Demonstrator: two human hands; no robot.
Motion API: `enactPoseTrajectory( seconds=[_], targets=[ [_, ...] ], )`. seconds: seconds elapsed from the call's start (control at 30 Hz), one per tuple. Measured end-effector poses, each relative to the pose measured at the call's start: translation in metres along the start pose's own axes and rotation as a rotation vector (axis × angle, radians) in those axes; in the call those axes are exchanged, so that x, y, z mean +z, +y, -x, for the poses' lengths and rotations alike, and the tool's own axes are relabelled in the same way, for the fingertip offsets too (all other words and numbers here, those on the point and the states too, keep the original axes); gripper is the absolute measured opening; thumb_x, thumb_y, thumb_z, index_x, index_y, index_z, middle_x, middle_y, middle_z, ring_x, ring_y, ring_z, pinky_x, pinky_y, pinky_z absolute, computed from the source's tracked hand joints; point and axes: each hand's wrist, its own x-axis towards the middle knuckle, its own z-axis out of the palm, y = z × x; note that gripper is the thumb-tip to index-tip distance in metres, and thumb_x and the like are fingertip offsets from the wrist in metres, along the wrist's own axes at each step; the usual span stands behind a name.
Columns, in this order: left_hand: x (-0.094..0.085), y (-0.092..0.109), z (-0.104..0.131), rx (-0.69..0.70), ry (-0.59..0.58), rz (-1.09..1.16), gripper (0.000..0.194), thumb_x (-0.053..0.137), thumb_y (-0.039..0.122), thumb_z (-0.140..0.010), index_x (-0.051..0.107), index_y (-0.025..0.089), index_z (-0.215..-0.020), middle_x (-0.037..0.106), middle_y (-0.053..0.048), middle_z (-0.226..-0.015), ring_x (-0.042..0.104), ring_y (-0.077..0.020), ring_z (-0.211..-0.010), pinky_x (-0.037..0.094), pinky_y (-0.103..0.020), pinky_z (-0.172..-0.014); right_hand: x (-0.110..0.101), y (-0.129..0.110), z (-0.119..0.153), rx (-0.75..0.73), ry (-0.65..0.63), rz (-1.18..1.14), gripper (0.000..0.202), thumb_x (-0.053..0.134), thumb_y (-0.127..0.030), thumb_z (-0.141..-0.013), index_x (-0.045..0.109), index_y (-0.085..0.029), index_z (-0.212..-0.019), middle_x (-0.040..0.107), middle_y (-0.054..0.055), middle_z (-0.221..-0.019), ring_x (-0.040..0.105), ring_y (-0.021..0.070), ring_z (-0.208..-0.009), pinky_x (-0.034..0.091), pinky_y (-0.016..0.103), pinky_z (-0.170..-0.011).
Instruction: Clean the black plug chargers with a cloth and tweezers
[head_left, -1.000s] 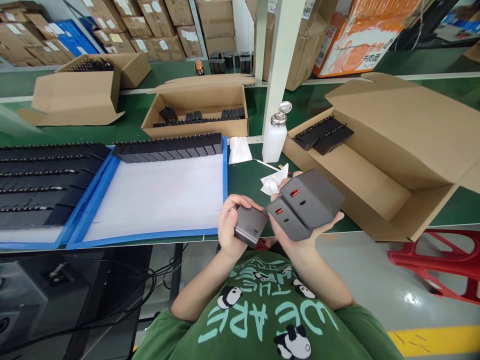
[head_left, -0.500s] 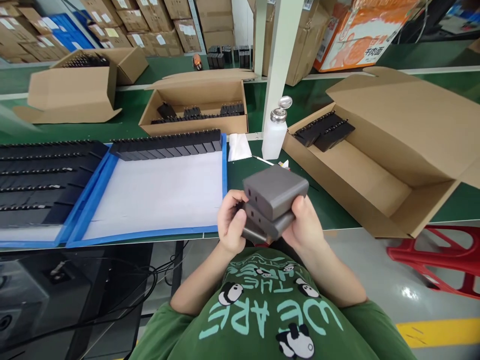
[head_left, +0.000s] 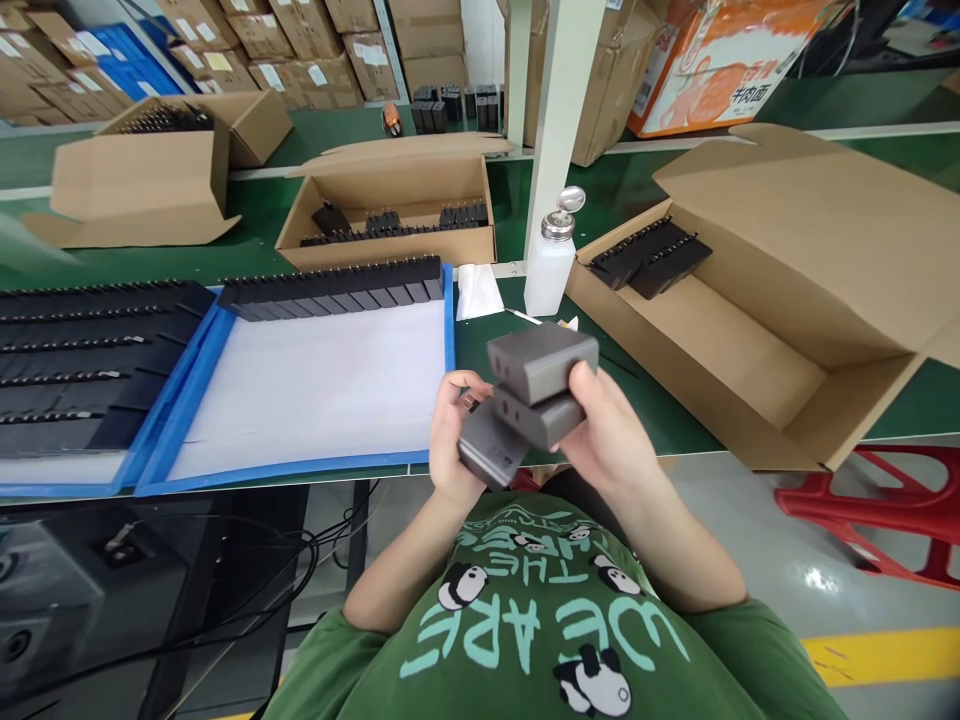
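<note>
My left hand is closed around one dark grey power adapter, tilted and low in front of my shirt. In my right hand are two more power adapters, one stacked on the other, with small port holes on their near ends. The lower of these two overlaps the adapter in my left hand; whether they touch I cannot tell. Left of my hands lies a blue-edged tray with a white base and a row of black adapters along its far side.
Another tray at far left holds several rows of adapters. An open cardboard box with a few adapters stands at right. Behind are another open box, a white pump bottle and a post. A red stool stands below right.
The adapter in my left hand has come apart from the two in my right and now shows more of its broad face. My right hand has shifted slightly left with its stacked pair.
</note>
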Motion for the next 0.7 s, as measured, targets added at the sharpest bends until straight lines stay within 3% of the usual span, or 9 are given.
enactPoseTrajectory(
  seconds=[0.07, 0.2, 0.33, 0.43, 0.53, 0.63, 0.7],
  targets=[
    [-0.001, 0.007, -0.002, -0.103, 0.018, 0.12, 0.046, 0.043, 0.069, -0.088, 0.048, 0.024, -0.091, 0.062, -0.002, -0.067, 0.057, -0.0177, -0.058, 0.046, -0.029, -0.056, -0.011, -0.004, -0.007, -0.039, 0.07, -0.032, 0.049, 0.082, -0.062, -0.071, 0.065, -0.024, -0.096, 0.06, -0.005, -0.069, 0.049, 0.0071, -0.049, 0.042, 0.018, -0.039],
    [-0.003, 0.017, -0.009, -0.3, 0.082, 0.31, 0.042, 0.046, 0.062, -0.088, 0.051, 0.021, -0.086, 0.065, -0.004, -0.07, 0.06, -0.0148, -0.06, 0.049, -0.025, -0.058, -0.024, -0.009, -0.005, -0.088, 0.149, -0.127, 0.052, 0.079, -0.067, -0.07, 0.069, -0.025, -0.099, 0.068, 0.0, -0.084, 0.057, 0.009, -0.06, 0.04, 0.015, -0.037],
    [-0.003, 0.023, -0.01, -0.4, 0.114, 0.411, 0.04, 0.051, 0.059, -0.087, 0.056, 0.019, -0.085, 0.067, -0.005, -0.074, 0.064, -0.0143, -0.065, 0.053, -0.024, -0.063, -0.025, -0.006, 0.0, 0.084, 0.054, -0.363, 0.056, 0.08, -0.062, -0.073, 0.066, -0.026, -0.113, 0.071, -0.001, -0.09, 0.051, 0.0052, -0.055, 0.038, 0.012, -0.037],
    [0.0, 0.028, -0.007, -0.403, 0.11, 0.453, 0.038, 0.057, 0.057, -0.084, 0.06, 0.019, -0.084, 0.069, -0.005, -0.074, 0.066, -0.0154, -0.066, 0.054, -0.024, -0.062, -0.025, 0.003, 0.0, 0.151, -0.038, -0.514, 0.056, 0.079, -0.061, -0.075, 0.064, -0.023, -0.113, 0.07, -0.001, -0.088, 0.04, 0.0021, -0.049, 0.035, 0.01, -0.036],
    [0.002, 0.033, -0.004, -0.382, 0.083, 0.45, 0.037, 0.061, 0.056, -0.083, 0.062, 0.019, -0.083, 0.069, -0.005, -0.074, 0.066, -0.0164, -0.067, 0.055, -0.025, -0.061, -0.026, 0.011, -0.001, 0.14, -0.076, -0.52, 0.062, 0.075, -0.07, -0.071, 0.064, -0.021, -0.108, 0.068, 0.0, -0.085, 0.035, 0.0032, -0.048, 0.025, 0.011, -0.03],
    [-0.001, 0.036, -0.002, -0.34, 0.031, 0.384, 0.039, 0.053, 0.058, -0.088, 0.06, 0.02, -0.083, 0.069, -0.005, -0.074, 0.065, -0.0162, -0.066, 0.055, -0.026, -0.061, -0.024, 0.013, 0.001, 0.107, -0.074, -0.487, 0.066, 0.074, -0.076, -0.067, 0.064, -0.024, -0.105, 0.065, 0.0, -0.082, 0.036, 0.0055, -0.049, 0.017, 0.013, -0.027],
    [-0.003, 0.038, 0.0, -0.198, -0.018, 0.236, 0.041, 0.041, 0.056, -0.095, 0.06, 0.021, -0.086, 0.069, -0.006, -0.077, 0.064, -0.0167, -0.067, 0.054, -0.027, -0.06, -0.021, 0.012, 0.002, 0.088, -0.057, -0.47, 0.064, 0.076, -0.075, -0.065, 0.065, -0.024, -0.103, 0.065, 0.001, -0.083, 0.037, 0.0059, -0.048, 0.019, 0.014, -0.027]
  ],
)
